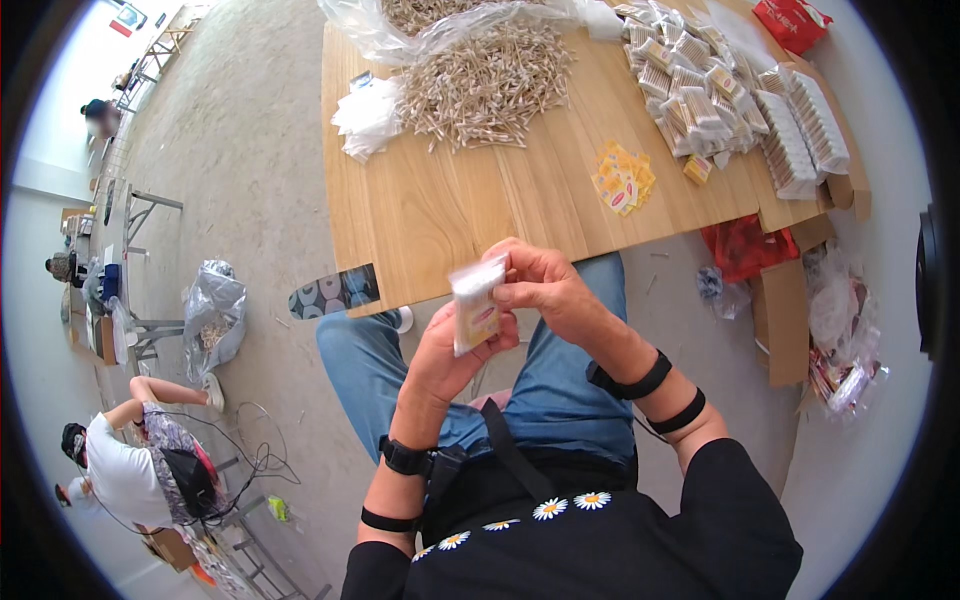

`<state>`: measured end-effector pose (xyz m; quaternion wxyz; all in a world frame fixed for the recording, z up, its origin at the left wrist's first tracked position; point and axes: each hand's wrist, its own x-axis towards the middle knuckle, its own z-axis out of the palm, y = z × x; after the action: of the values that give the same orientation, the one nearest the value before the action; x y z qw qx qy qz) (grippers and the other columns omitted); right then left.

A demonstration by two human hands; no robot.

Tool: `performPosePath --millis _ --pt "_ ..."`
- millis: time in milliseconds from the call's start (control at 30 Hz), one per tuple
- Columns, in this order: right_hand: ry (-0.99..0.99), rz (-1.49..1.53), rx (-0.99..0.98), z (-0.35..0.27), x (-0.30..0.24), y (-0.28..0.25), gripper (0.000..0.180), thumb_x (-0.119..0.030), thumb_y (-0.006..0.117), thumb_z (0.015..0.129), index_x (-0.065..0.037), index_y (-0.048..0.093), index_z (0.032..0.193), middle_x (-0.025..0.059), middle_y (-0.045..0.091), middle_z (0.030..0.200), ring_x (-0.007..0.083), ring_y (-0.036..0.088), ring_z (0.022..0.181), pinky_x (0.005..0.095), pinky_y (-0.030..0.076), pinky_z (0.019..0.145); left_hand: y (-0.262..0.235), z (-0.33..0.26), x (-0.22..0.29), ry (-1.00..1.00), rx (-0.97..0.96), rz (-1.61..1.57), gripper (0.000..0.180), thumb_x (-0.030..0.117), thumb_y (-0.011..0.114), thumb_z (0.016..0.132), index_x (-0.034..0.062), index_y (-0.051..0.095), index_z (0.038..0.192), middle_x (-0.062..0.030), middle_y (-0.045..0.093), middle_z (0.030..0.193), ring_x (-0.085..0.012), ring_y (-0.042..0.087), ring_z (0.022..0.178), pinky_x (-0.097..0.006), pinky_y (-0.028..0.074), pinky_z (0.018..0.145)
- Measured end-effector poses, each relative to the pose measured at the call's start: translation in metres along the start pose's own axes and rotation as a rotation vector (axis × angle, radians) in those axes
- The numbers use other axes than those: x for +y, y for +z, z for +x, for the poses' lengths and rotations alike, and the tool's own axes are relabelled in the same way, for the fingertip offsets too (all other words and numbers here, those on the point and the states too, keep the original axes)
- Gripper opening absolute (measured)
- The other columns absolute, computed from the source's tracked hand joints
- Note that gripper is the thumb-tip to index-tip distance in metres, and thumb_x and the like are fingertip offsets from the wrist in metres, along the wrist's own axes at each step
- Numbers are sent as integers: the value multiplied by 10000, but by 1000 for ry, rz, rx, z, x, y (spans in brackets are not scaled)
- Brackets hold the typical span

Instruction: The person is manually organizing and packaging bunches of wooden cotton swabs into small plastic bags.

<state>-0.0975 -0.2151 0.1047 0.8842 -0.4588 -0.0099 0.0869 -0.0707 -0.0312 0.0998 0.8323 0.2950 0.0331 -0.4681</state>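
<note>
Above my lap, just off the table's near edge, I hold a small clear plastic bag [476, 312] with a yellow and white label card in it. My left hand [440, 352] is wrapped round its lower part. At the bag's top, the fingers of my right hand [545, 288] pinch the plastic. Whether swabs are inside is hard to make out. On the wooden table [480, 205] beyond lies a large heap of loose cotton swabs [490, 85]. Flat clear bags [366, 122] lie left of the heap, and yellow label cards [622, 180] are spread to the right.
Filled swab packs [685, 75] are piled at the table's right, beside rows of packs [790, 135]. A patterned item [335, 291] lies by the near left corner. A cardboard box [780, 320] stands on the floor at right. Another person [135, 465] sits at far left.
</note>
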Motion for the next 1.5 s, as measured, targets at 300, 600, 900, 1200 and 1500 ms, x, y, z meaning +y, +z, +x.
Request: performPosePath --millis 300,600,900,1200,1500 --pt "52 -356 208 -3 4 -6 159 -104 711 861 -22 576 849 -25 577 762 48 533 740 246 462 652 1 0 8 351 220 381 271 187 573 999 -4 611 1187 -50 677 1086 -117 626 983 -282 502 881" --pt "-37 -535 202 -7 -4 1 180 -104 718 835 9 641 952 28 646 794 87 581 755 261 480 690 6 3 6 396 299 481 197 111 627 959 8 617 1127 -65 683 1083 -125 648 974 -292 527 873" --pt "-10 -470 213 -17 -1 1 228 -106 717 833 20 660 1015 18 663 827 73 584 767 251 489 715 9 6 6 490 368 294 108 105 641 953 39 600 1029 -60 676 1004 -132 658 888 -301 558 783" --pt "8 -550 212 -20 -2 -5 178 -97 699 834 11 673 974 0 647 789 51 551 742 239 473 684 13 5 19 498 377 401 142 127 610 973 28 609 1075 -56 679 1018 -142 657 919 -325 543 838" --pt "-22 -249 260 -17 -1 -3 121 -116 632 934 0 633 969 -31 593 810 28 536 769 200 450 695 8 3 22 401 263 323 41 81 600 962 40 597 961 -25 661 928 -102 626 839 -267 514 781"
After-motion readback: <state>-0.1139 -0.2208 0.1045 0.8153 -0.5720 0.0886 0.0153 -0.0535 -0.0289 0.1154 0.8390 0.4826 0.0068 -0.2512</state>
